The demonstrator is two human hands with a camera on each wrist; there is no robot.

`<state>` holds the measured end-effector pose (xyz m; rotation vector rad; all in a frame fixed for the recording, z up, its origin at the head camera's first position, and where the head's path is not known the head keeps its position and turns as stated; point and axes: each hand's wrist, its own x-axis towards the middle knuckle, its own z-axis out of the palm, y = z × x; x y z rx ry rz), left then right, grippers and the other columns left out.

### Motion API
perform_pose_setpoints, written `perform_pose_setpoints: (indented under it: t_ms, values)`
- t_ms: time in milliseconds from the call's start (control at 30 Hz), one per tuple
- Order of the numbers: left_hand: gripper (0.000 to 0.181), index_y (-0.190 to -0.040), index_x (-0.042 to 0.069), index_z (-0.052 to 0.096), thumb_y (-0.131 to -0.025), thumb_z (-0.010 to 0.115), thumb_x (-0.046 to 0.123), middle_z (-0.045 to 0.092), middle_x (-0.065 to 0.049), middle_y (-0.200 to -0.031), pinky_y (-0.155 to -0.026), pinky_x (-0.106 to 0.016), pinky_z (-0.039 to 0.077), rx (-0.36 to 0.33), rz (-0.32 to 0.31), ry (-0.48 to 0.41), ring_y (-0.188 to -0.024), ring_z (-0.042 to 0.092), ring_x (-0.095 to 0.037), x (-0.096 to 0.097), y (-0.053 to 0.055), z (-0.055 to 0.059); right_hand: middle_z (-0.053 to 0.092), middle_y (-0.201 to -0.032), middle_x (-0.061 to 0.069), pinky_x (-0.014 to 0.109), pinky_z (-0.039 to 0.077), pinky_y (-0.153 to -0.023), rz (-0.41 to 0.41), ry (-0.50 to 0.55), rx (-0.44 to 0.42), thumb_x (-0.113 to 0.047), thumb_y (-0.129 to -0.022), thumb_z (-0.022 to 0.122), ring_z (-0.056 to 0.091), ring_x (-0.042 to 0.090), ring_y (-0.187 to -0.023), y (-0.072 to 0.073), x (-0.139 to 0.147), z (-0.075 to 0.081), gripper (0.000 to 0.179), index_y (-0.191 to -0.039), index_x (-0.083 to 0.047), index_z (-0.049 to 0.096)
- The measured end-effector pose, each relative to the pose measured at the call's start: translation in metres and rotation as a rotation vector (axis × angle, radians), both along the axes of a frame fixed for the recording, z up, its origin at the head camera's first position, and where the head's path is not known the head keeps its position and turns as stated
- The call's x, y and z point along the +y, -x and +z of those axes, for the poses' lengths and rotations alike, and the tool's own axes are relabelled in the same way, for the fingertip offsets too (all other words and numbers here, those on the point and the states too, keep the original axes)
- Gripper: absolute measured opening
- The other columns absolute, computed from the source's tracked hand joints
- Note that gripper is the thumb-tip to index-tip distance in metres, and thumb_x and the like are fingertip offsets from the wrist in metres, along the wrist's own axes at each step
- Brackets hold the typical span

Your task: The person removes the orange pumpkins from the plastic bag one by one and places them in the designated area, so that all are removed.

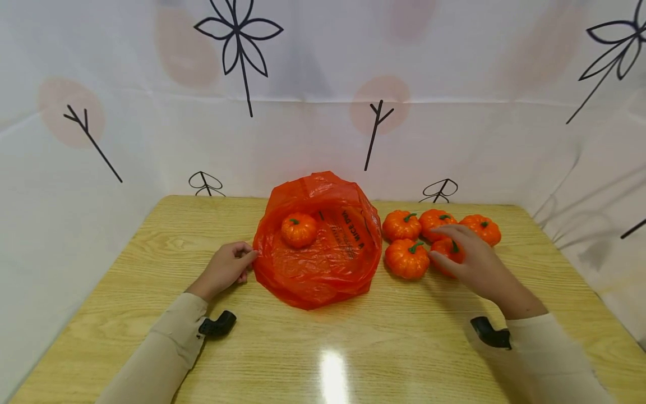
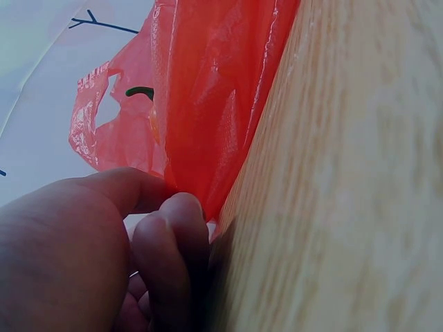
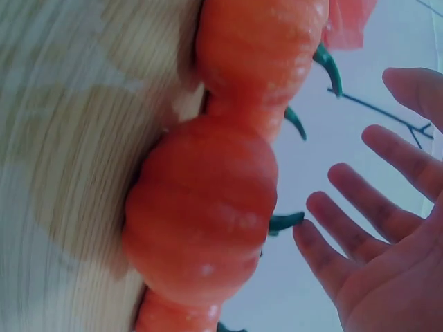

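Note:
A red plastic bag (image 1: pixel 313 292) lies on the table with its mouth spread wide, and one small orange pumpkin (image 1: pixel 299 230) sits inside toward the left. My left hand (image 1: pixel 228 268) pinches the bag's left edge between thumb and fingers; the left wrist view shows the red film (image 2: pixel 208 104) meeting the fingertips. To the right of the bag, several more pumpkins stand close together. My right hand (image 1: pixel 474 261) hovers over the nearest right pumpkin (image 1: pixel 444 259), its fingers spread. In the right wrist view that pumpkin (image 3: pixel 204 211) is apart from the palm, its green stem close to a fingertip.
Beside the bag stand a front pumpkin (image 1: pixel 406 259) and a back row of pumpkins (image 1: pixel 402 225). The wooden table (image 1: pixel 282 353) ends at a white patterned cloth (image 1: pixel 313 134) behind. Black wrist-worn pieces (image 1: pixel 218 324) show at both sleeves.

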<state>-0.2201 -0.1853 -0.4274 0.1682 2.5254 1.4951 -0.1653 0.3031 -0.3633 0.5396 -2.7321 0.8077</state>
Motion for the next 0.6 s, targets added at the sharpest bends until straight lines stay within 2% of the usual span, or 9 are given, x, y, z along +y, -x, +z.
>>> perform_pose_setpoints:
  t_ms: [367, 600]
  values:
    - [0.024, -0.103, 0.002, 0.064, -0.102, 0.059, 0.025, 0.058, -0.006, -0.077, -0.051, -0.027, 0.052, 0.003, 0.003, 0.006, -0.050, 0.054, -0.014, 0.000, 0.001, -0.001, 0.053, -0.136, 0.017, 0.067, 0.043, -0.098, -0.013, -0.021, 0.014, -0.014, -0.092, 0.072, 0.049, 0.041, -0.126, -0.005, -0.017, 0.001, 0.041, -0.131, -0.007, 0.060]
    - [0.024, -0.103, 0.002, 0.063, -0.102, 0.059, 0.026, 0.058, -0.007, -0.077, -0.051, -0.027, 0.052, -0.005, 0.005, 0.004, -0.051, 0.053, -0.014, 0.000, 0.000, 0.000, 0.052, -0.138, 0.016, 0.065, 0.046, -0.097, 0.039, -0.023, 0.025, -0.013, -0.091, 0.074, 0.049, 0.041, -0.126, -0.013, -0.033, 0.003, 0.044, -0.133, -0.007, 0.060]
